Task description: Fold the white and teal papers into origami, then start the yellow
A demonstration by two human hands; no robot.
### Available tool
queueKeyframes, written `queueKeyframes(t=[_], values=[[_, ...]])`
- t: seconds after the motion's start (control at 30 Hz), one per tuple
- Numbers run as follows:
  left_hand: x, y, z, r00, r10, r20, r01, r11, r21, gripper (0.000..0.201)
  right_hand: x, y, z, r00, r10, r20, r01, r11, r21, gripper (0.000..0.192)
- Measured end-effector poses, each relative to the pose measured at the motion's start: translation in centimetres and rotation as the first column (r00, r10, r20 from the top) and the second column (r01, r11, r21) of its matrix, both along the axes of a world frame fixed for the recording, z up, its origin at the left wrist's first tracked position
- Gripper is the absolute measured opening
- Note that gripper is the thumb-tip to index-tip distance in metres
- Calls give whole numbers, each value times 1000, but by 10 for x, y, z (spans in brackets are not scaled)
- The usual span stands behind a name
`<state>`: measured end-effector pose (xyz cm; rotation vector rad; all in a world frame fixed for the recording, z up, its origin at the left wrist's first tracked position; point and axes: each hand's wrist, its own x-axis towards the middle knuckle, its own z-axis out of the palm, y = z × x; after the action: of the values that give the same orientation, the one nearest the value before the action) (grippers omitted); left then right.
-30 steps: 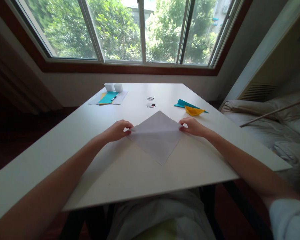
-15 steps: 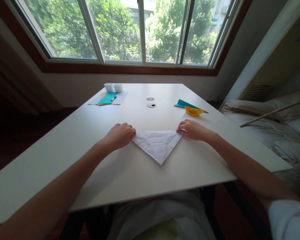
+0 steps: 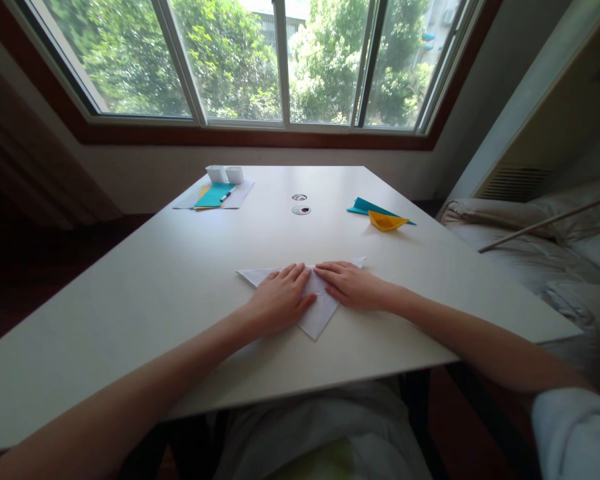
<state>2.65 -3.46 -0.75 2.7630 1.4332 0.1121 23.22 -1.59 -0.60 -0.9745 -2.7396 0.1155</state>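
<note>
A white sheet of paper [image 3: 319, 317], folded into a triangle with its point toward me, lies on the white table [image 3: 180, 280]. My left hand [image 3: 280, 298] rests flat on the left half of the paper, fingers stretched toward the folded top edge. My right hand [image 3: 349, 285] lies flat on the right half, fingertips nearly meeting those of the left at the middle of the fold. Both palms press down; neither hand grips anything.
A yellow folded paper [image 3: 386, 221] sits on a teal one [image 3: 366, 207] at the right rear. At the back left lie sheets with teal paper and a pen [image 3: 215, 195] and two small white boxes [image 3: 225, 174]. Two cable holes [image 3: 301, 204] mark the centre. Bedding lies right.
The paper's far corner was folded down onto the near corner, making a triangle. Both hands then left the side corners and moved inward onto the middle of the fold.
</note>
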Motion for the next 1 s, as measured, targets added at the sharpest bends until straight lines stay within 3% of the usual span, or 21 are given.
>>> queueKeyframes(t=[0.2, 0.4, 0.57, 0.77, 0.87, 1.0], values=[[-1, -2, 7, 996, 72, -49, -72, 997, -2, 59, 3, -1, 6, 996, -74, 43, 75, 997, -28, 44], [-12, -5, 20, 956, 229, -183, -241, 970, -42, 73, 18, 2, 15, 967, -221, 125, 229, 972, -58, 42], [-25, -2, 34, 890, 357, -283, -399, 911, -107, 73, 30, 3, 22, 922, -329, 205, 350, 934, -75, 40], [-34, 3, 47, 851, 393, -350, -456, 882, -119, 72, 40, 4, 30, 830, -441, 342, 485, 873, -53, 45], [-35, 4, 50, 831, 410, -376, -482, 868, -118, 77, 46, 6, 34, 844, -393, 365, 440, 897, -51, 52], [-43, 13, 44, 860, 372, -349, -428, 899, -95, 79, 53, 14, 35, 943, -220, 249, 250, 964, -94, 63]])
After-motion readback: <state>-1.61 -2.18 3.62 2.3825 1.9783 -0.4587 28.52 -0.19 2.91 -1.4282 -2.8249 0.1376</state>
